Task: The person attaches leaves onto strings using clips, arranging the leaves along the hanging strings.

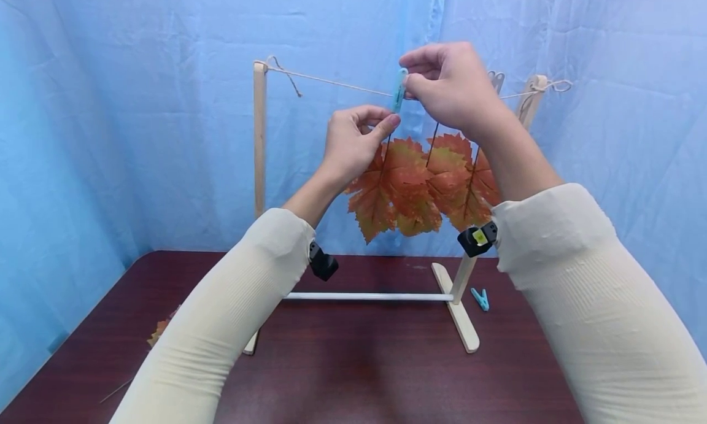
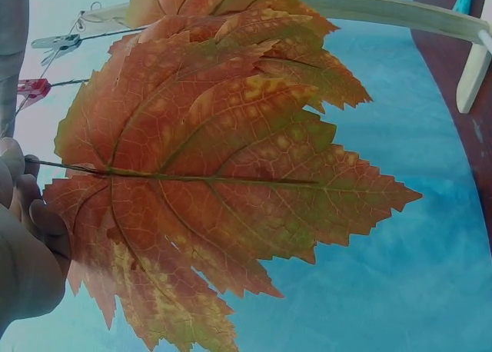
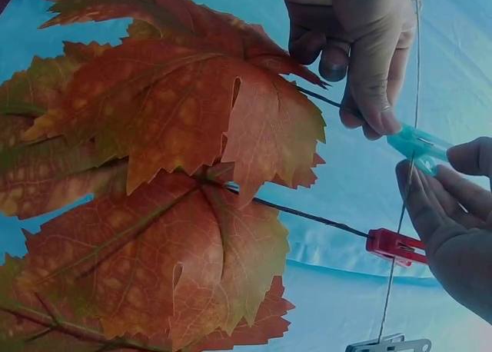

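Observation:
In the head view, my right hand (image 1: pixel 461 86) pinches a teal clothespin (image 1: pixel 399 92) at the string (image 1: pixel 337 83). Just below it, my left hand (image 1: pixel 358 138) pinches the thin dark stem of an orange-red artificial maple leaf (image 1: pixel 371 197). The right wrist view has the left fingertips right at the nose of the teal clothespin (image 3: pixel 419 146), which lies across the string. Beside this leaf hang others of the same kind, one by its stem from a red clothespin (image 3: pixel 392 246). A grey clothespin (image 3: pixel 388 344) grips the string farther along.
A wooden frame with left post (image 1: pixel 259 135) and right post (image 1: pixel 530 102) carries the string. A white bar (image 1: pixel 370 297) joins it low down. On the dark red table (image 1: pixel 353 375) lie another teal clothespin (image 1: pixel 480 299) at right and a leaf (image 1: pixel 158 332) partly behind the left sleeve.

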`<state>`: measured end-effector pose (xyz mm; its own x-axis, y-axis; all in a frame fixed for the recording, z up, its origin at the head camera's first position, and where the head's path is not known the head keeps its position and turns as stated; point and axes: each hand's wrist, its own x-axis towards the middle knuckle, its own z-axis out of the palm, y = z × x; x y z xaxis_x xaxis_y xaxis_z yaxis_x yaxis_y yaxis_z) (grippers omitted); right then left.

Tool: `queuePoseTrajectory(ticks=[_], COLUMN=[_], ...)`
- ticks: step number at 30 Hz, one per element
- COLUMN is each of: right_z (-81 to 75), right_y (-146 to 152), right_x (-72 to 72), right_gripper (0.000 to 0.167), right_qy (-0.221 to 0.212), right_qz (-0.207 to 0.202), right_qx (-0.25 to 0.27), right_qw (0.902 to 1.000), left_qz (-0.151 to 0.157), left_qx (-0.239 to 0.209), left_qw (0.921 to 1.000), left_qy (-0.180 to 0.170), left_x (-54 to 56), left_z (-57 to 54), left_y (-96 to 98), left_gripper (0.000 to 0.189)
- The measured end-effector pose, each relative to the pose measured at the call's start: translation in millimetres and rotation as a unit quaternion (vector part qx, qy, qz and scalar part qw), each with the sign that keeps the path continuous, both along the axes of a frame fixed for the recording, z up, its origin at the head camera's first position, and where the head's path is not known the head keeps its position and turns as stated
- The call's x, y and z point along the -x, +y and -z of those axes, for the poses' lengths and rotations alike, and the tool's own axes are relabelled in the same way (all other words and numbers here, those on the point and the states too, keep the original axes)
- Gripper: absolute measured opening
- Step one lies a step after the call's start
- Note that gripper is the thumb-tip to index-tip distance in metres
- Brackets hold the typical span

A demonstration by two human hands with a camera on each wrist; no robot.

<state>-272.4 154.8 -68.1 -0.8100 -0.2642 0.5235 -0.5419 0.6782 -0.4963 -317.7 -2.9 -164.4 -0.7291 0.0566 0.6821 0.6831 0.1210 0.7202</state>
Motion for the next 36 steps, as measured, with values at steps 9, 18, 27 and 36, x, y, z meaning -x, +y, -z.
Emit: queuePoseTrajectory(ticks=[9, 18, 27, 36], right_z=[-3.0, -2.2, -6.1, -6.5], right_y=[-0.3, 3.1, 14.0, 46.1], right_x=[-1.9, -4.3, -13.7, -27.3], right_gripper=[0.043, 0.046, 0.041, 0.038], right_qy=[-0.006, 0.014, 0.059, 0.114], right_qz=[0.005, 0.009, -0.01, 0.003], right_qx=[-0.001, -0.015, 0.018, 0.064], right_qw=[1.0, 0.9998, 0.998, 0.9914], left_qz=[-0.001, 0.005, -0.001, -0.032], left_qx=[0.002, 0.0, 0.012, 0.06], left_qw=[0.9999, 0.9999, 0.9998, 0.997], left_qy=[0.012, 0.011, 0.017, 0.037], left_x=[0.1, -0.1, -6.3, -11.8], left_z=[1.1, 6.3, 13.1, 29.6], left_y=[-1.5, -11.0, -29.8, -50.2], left_gripper=[0.024, 0.023, 0.021, 0.022])
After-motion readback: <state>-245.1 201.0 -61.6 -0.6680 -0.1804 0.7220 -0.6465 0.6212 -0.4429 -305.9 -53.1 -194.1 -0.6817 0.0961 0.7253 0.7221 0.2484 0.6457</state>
